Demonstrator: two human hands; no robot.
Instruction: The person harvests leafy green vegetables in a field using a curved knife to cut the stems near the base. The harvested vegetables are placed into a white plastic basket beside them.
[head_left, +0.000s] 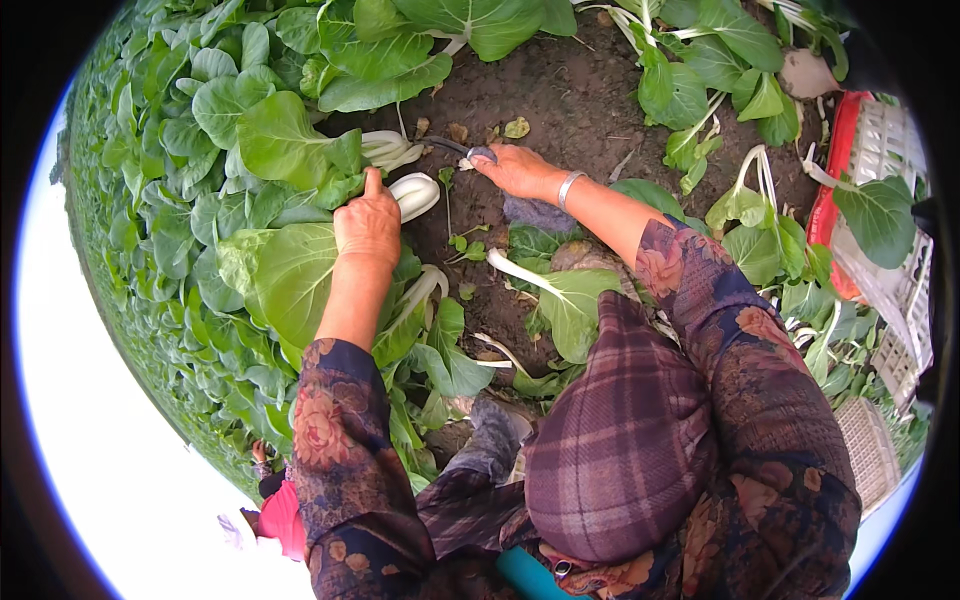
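My left hand (367, 225) grips a head of bok choy among its green leaves. The smooth white base of this bok choy (417, 196) sticks out beyond my fingers, to the right. Just above it, a second bok choy with white stalks (390, 150) lies close to my left forefinger. My right hand (517, 171), with a silver bracelet at the wrist, is closed around the wrapped handle of a small bladed tool (448, 144). The dark blade points left, towards the white stalks; whether it touches them I cannot tell.
Dense rows of bok choy (217, 180) spread on the left. Cut leaves (577, 296) lie on the brown soil (555, 90). White plastic crates (877, 150) and a red-edged bag (832, 202) stand at the right. Another person in pink (282, 517) is at lower left.
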